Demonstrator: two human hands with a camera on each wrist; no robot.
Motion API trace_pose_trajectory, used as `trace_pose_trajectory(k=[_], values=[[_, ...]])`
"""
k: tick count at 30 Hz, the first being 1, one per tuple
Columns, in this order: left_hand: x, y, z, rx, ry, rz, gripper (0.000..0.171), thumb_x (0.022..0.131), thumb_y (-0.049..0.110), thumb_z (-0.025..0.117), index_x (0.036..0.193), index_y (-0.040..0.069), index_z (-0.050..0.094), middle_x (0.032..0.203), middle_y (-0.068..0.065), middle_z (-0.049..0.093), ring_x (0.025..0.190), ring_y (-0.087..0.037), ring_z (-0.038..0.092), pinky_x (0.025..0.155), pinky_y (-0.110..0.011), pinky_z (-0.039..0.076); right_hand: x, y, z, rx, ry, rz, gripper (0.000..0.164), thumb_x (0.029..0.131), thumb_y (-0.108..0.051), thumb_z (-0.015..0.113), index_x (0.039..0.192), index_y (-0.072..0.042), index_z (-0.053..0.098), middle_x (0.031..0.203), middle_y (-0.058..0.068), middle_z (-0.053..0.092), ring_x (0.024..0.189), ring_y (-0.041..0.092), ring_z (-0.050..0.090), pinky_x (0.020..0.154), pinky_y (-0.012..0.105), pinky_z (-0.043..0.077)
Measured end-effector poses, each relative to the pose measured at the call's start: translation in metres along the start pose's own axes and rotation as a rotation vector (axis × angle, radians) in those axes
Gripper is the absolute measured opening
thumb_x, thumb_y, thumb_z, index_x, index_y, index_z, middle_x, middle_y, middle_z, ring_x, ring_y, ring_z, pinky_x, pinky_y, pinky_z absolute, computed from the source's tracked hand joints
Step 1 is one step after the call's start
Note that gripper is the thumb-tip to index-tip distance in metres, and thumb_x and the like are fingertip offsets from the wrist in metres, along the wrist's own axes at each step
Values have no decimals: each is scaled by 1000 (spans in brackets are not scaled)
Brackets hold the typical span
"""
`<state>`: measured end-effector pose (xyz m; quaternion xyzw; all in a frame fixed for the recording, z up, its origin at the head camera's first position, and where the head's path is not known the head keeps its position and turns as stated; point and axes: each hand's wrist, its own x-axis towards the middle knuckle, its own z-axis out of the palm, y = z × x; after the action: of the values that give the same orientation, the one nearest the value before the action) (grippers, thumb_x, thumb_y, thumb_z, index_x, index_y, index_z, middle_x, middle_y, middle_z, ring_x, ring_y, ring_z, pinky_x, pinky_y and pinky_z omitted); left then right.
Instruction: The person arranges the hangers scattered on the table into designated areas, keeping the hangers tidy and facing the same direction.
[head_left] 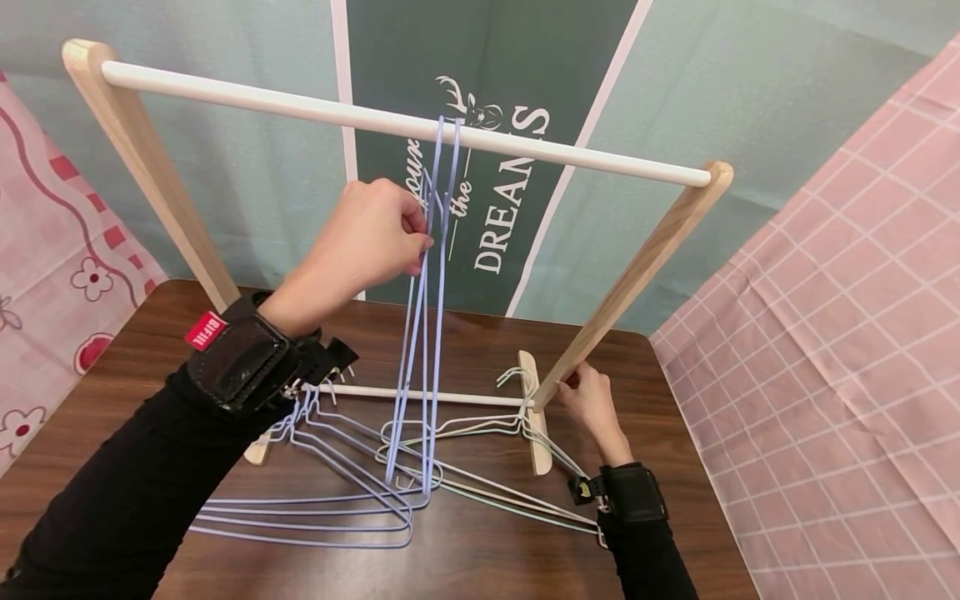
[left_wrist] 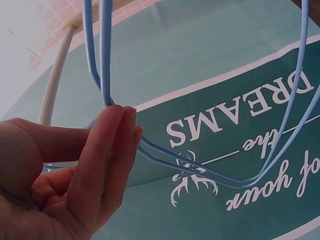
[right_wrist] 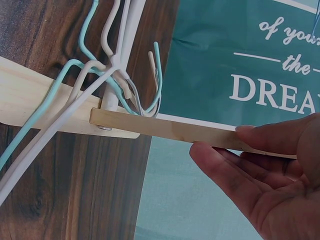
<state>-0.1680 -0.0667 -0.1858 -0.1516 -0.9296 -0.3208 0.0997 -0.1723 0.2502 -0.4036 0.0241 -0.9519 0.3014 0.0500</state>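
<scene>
My left hand (head_left: 375,229) pinches periwinkle-blue wire hangers (head_left: 439,333) between thumb and fingertips, just below the white top rail (head_left: 300,107) of a clothes rack. Their hooks reach up at the rail, and their long frames hang down towards the table. In the left wrist view, the fingertips close on blue wires (left_wrist: 105,50). Low on the right, my right hand (head_left: 591,400) holds the rack's wooden post (head_left: 625,287) near its foot. The right wrist view shows the thumb on one side of that post (right_wrist: 175,131) and fingers on the other.
More blue hangers (head_left: 322,545) lie on the brown table at the left. White, beige and mint hangers (right_wrist: 50,95) rest against the rack's right foot (head_left: 540,454). A thin lower bar (head_left: 465,399) joins the feet. Curtains (head_left: 847,275) stand behind and at the sides.
</scene>
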Motion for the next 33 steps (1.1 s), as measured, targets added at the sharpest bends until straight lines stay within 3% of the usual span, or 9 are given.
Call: trace_pose_trajectory(k=[16, 33], values=[[-4, 2, -4, 29, -14, -1, 14, 82, 5, 57, 77, 1, 69, 58, -3, 64, 72, -22, 63, 74, -34, 40, 1, 0, 0, -10, 5, -14, 18, 83, 0, 60, 97, 10, 56, 77, 22, 60, 58, 25, 57, 49, 33, 42], [-16, -9, -8, 46, -51, 7, 15, 81, 2, 54, 73, 2, 67, 54, -1, 62, 66, -22, 60, 69, -33, 38, 0, 0, 0, 1, 5, -1, 19, 83, -1, 60, 98, 10, 56, 77, 21, 61, 61, 25, 58, 51, 33, 43]])
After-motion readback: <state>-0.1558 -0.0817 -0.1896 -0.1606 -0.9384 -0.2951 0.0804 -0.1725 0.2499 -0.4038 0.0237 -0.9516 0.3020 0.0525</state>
